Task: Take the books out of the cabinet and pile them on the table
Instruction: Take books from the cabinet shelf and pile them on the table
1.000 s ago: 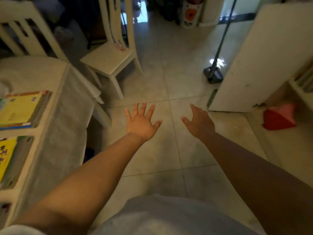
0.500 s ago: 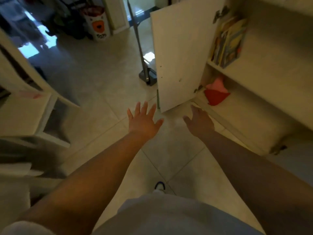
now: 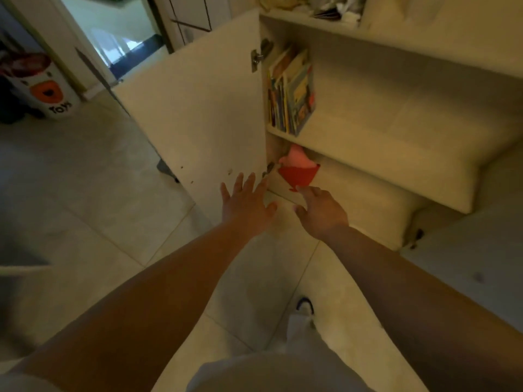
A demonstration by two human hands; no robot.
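Observation:
Several thin colourful books [image 3: 291, 94] stand upright at the left end of the upper shelf inside the white cabinet [image 3: 368, 142]. Its door [image 3: 198, 108] hangs wide open to the left. My left hand [image 3: 244, 203] reaches forward with fingers spread and holds nothing, low in front of the door's bottom corner. My right hand [image 3: 321, 212] is stretched out beside it, empty, fingers relaxed, just below the lower shelf's front edge. Both hands are well beneath the books. The table is out of view.
A red and pink object [image 3: 298, 172] lies on the lower shelf just above my right hand. A white toy bin [image 3: 48, 89] stands far left near a doorway. Clutter sits on the cabinet's top. Pale floor tiles lie below.
The view has swung right, from the table and chair to the open cabinet. Both hands stay outstretched and empty, now closer to the lower shelf.

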